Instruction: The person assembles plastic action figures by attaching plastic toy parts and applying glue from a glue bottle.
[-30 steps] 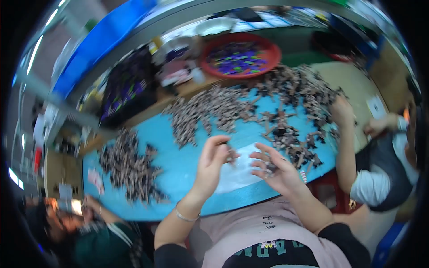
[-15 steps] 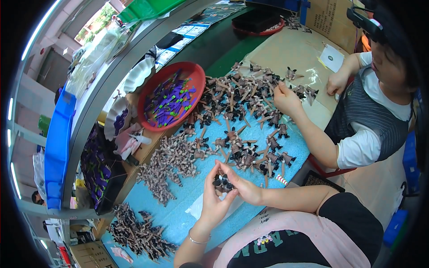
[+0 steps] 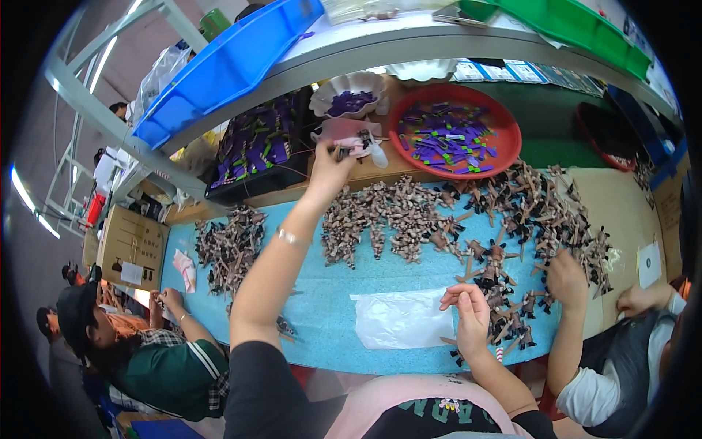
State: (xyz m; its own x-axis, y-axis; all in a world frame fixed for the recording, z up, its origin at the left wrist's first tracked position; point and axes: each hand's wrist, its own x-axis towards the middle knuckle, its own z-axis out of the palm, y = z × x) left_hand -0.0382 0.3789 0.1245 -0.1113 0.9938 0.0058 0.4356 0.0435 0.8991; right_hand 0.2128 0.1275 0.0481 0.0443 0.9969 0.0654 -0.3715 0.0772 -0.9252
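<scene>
My left hand (image 3: 331,167) reaches to the back edge of the table. Its fingers are closed on a small dark piece, too small to make out fully, beside a crumpled pink cloth (image 3: 338,132). My right hand (image 3: 470,314) hovers at the right end of a white plastic sheet (image 3: 395,320), fingers loosely bent and apart, holding nothing visible. Close to it lie small brown-and-black figures (image 3: 497,256), some with tan stick-like parts. A heap of small greyish-brown figure pieces (image 3: 387,216) spreads between my arms, and another heap of dark pieces (image 3: 230,249) lies left of my left forearm.
A red bowl (image 3: 510,150) of purple-and-green strips, a white scalloped bowl (image 3: 322,102) and a black tray (image 3: 252,192) stand behind the blue tabletop (image 3: 322,322). The metal shelf (image 3: 409,55) overhangs. A co-worker's hand (image 3: 567,282) is among the figures at right; another person (image 3: 172,366) works at left.
My hands have parted: the left went out to the pink cloth at the back, the right opened near the plastic sheet. The dark piece they cupped is no longer between them. My view swung left.
</scene>
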